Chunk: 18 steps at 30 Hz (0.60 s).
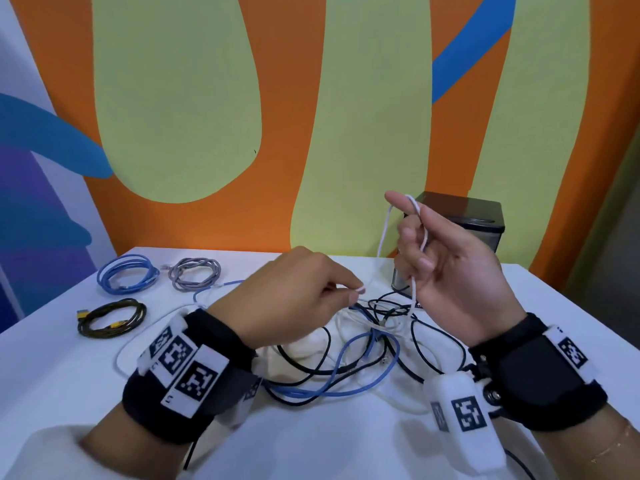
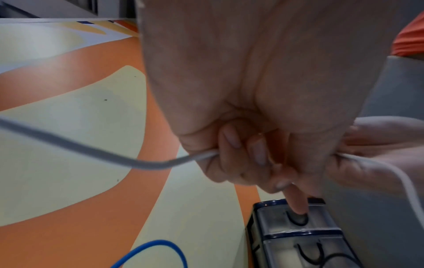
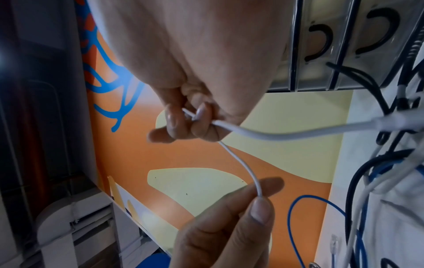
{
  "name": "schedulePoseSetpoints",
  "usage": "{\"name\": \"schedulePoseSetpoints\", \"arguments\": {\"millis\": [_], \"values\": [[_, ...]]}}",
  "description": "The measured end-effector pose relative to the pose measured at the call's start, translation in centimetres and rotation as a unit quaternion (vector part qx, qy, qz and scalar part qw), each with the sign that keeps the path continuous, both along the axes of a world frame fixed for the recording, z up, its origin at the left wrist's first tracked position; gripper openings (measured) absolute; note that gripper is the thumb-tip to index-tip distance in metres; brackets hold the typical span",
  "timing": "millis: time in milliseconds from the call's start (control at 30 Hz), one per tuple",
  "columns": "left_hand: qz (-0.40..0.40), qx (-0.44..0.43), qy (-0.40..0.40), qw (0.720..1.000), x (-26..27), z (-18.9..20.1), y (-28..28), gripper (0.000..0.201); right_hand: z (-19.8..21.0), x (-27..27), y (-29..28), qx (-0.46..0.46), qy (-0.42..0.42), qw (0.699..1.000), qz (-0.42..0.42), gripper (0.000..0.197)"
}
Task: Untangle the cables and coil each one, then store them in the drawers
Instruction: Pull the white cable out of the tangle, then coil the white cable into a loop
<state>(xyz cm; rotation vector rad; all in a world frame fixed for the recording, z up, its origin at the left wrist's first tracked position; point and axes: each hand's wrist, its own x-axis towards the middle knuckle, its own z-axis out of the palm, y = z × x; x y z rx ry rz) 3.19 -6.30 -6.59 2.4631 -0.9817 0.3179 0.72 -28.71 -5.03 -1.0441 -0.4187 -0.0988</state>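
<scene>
A white cable (image 1: 419,233) loops over the raised index finger of my right hand (image 1: 412,237), whose other fingers curl round it; the right wrist view shows those fingers (image 3: 192,125) gripping the cable (image 3: 286,134). My left hand (image 1: 358,294) pinches the same white cable between thumb and finger just above the tangle. The left wrist view shows that hand (image 2: 241,159) closed on the cable (image 2: 91,152). The tangle (image 1: 363,344) of black, blue and white cables lies on the white table (image 1: 311,445) under both hands. The drawer unit (image 1: 478,216) stands behind my right hand.
Three coiled cables lie at the table's left: a blue one (image 1: 126,278), a grey one (image 1: 194,273) and a black-and-yellow one (image 1: 110,318). The painted wall (image 1: 207,98) rises right behind the table. The drawers (image 2: 298,226) appear pushed in.
</scene>
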Motion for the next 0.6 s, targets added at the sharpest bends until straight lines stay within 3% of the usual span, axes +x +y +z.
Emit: {"name": "schedulePoseSetpoints", "arguments": {"millis": [233, 333, 467, 600], "values": [[-0.059, -0.003, 0.014, 0.998, -1.4, 0.3, -1.0, 0.024, -0.5, 0.4, 0.5, 0.058, -0.013, 0.998, 0.026, 0.038], [-0.079, -0.006, 0.023, 0.997, -1.7, 0.3, -1.1, 0.035, -1.0, 0.6, 0.7, 0.060, -0.010, 0.998, 0.017, 0.038], [-0.084, -0.023, 0.040, 0.995, -2.1, 0.8, -1.1, 0.026, -1.7, 1.0, 1.2, -0.069, -0.028, 0.995, -0.059, 0.039], [-0.063, -0.084, 0.009, 0.994, -2.2, 1.9, -0.3, 0.017, -1.8, 0.5, 1.5, -0.223, -0.044, 0.970, -0.085, 0.041]]}}
